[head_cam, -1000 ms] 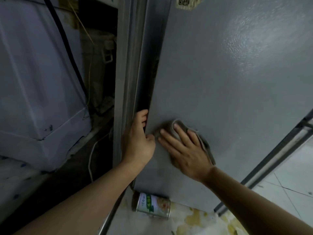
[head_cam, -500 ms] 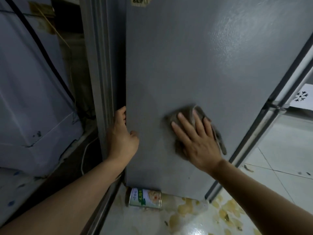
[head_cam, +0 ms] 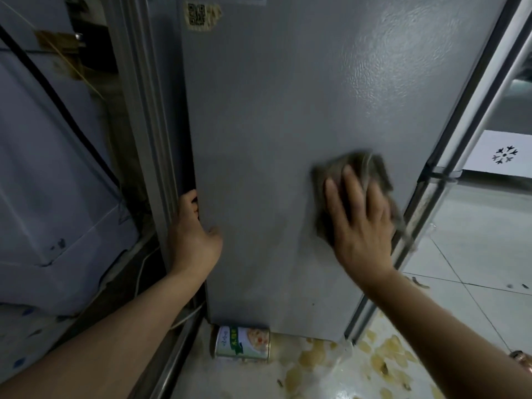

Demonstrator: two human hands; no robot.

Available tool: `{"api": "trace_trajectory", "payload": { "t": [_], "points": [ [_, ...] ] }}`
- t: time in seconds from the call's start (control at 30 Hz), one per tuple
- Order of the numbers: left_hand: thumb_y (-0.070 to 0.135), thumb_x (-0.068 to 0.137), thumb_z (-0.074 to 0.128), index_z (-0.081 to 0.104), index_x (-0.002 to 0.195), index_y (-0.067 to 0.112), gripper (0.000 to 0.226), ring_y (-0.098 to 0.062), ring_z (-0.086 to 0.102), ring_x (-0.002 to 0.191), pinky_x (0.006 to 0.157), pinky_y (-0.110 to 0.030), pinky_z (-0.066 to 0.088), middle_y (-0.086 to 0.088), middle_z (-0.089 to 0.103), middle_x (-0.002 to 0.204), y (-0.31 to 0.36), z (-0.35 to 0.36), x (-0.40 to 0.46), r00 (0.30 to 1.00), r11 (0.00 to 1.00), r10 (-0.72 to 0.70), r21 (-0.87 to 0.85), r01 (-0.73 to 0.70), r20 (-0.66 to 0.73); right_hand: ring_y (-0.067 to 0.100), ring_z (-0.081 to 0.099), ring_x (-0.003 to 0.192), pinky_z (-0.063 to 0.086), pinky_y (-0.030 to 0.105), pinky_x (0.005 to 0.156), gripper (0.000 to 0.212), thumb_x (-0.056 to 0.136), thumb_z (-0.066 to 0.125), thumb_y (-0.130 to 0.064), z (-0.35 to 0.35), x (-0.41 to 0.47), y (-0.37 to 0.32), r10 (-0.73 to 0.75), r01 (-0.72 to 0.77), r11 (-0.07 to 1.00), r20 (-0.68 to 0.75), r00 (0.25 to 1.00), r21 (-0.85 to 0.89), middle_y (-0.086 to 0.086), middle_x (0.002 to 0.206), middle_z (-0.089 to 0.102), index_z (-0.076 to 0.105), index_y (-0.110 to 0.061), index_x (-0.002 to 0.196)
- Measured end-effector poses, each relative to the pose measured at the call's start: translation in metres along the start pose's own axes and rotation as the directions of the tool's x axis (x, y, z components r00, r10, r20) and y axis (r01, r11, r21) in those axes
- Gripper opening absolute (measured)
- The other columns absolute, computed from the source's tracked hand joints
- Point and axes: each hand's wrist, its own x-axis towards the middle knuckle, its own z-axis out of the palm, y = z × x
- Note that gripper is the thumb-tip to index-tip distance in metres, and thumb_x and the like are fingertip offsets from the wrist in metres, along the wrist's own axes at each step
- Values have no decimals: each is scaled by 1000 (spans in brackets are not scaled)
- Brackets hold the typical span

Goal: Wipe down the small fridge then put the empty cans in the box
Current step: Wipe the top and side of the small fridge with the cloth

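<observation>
Pale tiled floor, can lying sideways, yellowish spilled bits scattered beside it

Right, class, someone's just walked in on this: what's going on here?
A person is wiping the grey side of a small fridge. The right hand presses a grey cloth flat against the panel, near its right edge. The left hand grips the panel's left edge. One can lies on its side on the stained floor below.
</observation>
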Motion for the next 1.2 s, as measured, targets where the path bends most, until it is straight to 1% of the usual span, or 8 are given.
{"api": "trace_trajectory", "payload": {
  "t": [0.1, 0.2, 0.43, 0.53, 0.67, 0.83, 1.1, 1.2],
  "points": [
    [4, 83, 61, 33, 137, 26, 65, -10, 49, 105, 84, -25, 39, 4, 51, 128, -3, 2, 1, 1000, 1000, 0, 23, 0, 6, 43, 14, 136, 3, 49, 117, 81, 84, 47, -20, 15, -60, -1, -165, 167, 986, 135, 977, -2, 13, 158, -5, 2, -12, 151],
    [8, 81, 66, 28, 139, 30, 73, -16, 51, 108, 85, -27, 40, 2, 49, 131, -12, 6, 3, 1000, 999, 4, 42, -4, 12, 41, 19, 137, 8, 48, 116, 74, 85, 38, -20, 11, -60, 16, -212, 214, 977, 177, 961, 5, 15, 157, 7, 4, -14, 151],
    [12, 77, 73, 21, 142, 30, 86, -18, 51, 115, 90, -30, 44, 3, 45, 136, -20, 18, 7, 1000, 999, 14, 34, -13, -12, 44, 26, 136, 18, 47, 114, 45, 99, 32, -13, -18, 27, 61, 180, -180, 984, -167, 969, 19, 28, 148, 27, 32, -3, 143],
    [13, 75, 73, 18, 143, 32, 89, -18, 49, 118, 95, -36, 46, 2, 42, 137, -24, 21, 8, 999, 999, 11, 45, -9, -30, 40, 17, 141, 16, 47, 117, 54, 93, 48, -5, -4, -3, 55, 209, -204, 978, -178, 962, 47, 29, 148, 25, 27, -1, 143],
    [16, 73, 76, 17, 142, 35, 93, -19, 47, 120, 99, -43, 46, 3, 40, 138, -25, 22, 8, 999, 998, 19, 52, -17, -34, 34, -6, 145, 8, 49, 118, 80, 84, 55, -8, 16, -92, 37, 93, -98, 993, 73, 993, 61, 23, 156, -5, 7, -6, 148],
    [15, 76, 73, 12, 145, 36, 95, -18, 45, 125, 101, -40, 44, 6, 39, 142, -24, 18, 4, 1000, 1000, 21, 19, -21, 12, 37, -4, 144, 4, 51, 116, 115, 69, 76, -11, 22, -122, 20, 87, -119, 985, 242, 966, 121, 14, 157, -15, -5, -13, 150],
    [14, 82, 69, 2, 148, 35, 96, -20, 43, 128, 104, -45, 42, 3, 36, 147, -44, 20, -15, 993, 995, -47, 92, 37, 111, 40, 3, 143, 2, 46, 118, 72, 88, 58, -8, 14, -41, 28, 287, -256, 918, -61, 956, 302, 13, 157, -3, 16, -10, 146],
    [16, 82, 68, -1, 147, 40, 98, -21, 45, 127, 102, -47, 44, 3, 36, 148, -49, 26, -16, 996, 991, -54, 130, 44, 72, 34, -2, 145, -2, 44, 118, 80, 85, 54, -9, 34, -77, 12, 152, -143, 940, -7, 988, 310, -1, 159, -10, 11, -22, 150]
  ]
}}
